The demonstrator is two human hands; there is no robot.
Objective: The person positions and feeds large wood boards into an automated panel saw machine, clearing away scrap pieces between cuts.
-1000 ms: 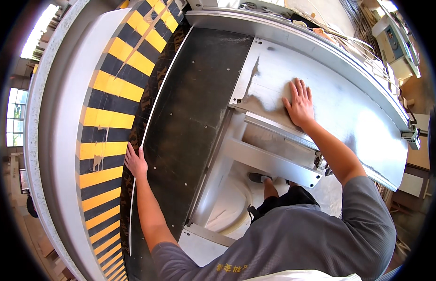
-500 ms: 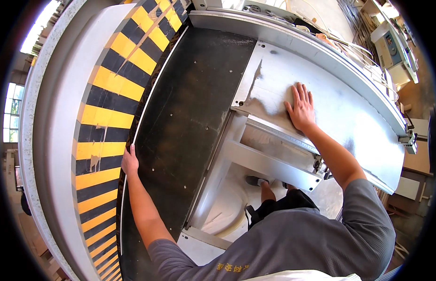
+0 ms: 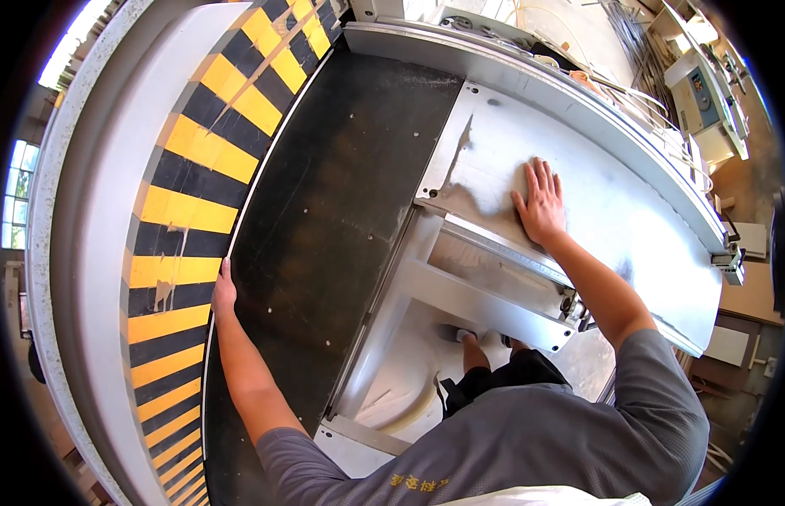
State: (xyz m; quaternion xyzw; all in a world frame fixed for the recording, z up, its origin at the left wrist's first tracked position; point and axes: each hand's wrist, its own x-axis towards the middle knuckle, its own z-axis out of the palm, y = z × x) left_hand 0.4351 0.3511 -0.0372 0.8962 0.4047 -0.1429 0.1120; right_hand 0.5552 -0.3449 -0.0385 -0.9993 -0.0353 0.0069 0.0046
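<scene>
A long thin white edge strip (image 3: 256, 180) runs along the foot of a beam striped yellow and black (image 3: 183, 271). My left hand (image 3: 225, 291) rests against this strip, one finger stretched along it; its other fingers are partly hidden. To its right spreads the flat black machine bed (image 3: 342, 169), dotted with small light spots. Palm down, my right hand (image 3: 542, 205) lies on a shiny metal table plate (image 3: 641, 202), fingers outstretched and gripping nothing.
A raised metal fence (image 3: 527, 63) borders the table's far side. Below the plate, a grey metal frame (image 3: 485, 304) surrounds an opening where my legs show. Cables (image 3: 650, 97) and a control box (image 3: 704, 97) sit at the far right.
The white strip has shifted slightly left, pushed by my left hand. A narrow dark patterned band between strip and striped beam has disappeared. My right hand stays on the plate.
</scene>
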